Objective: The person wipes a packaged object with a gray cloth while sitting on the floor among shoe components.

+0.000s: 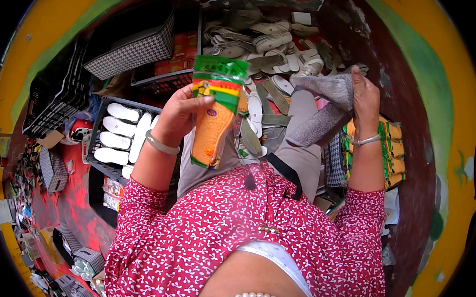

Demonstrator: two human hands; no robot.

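Observation:
My left hand (183, 110) pinches a packet of orange insoles (212, 131) by its side, thumb on the front. The packet is a clear plastic sleeve with a green top band and printed pictures, held upright above my left thigh. On the other side my right hand (365, 96) is closed on a folded grey cloth (327, 88), which looks thick and fuzzy. One part of the cloth hangs down over my right thigh. The packet and the cloth are apart.
A black crate (99, 168) of white insoles stands at my left. Ahead lies a heap of loose insoles (270, 40). A basket of packed orange insoles (391, 151) sits by my right forearm. A houndstooth basket (133, 46) and stacked black crates (57, 96) stand at the far left.

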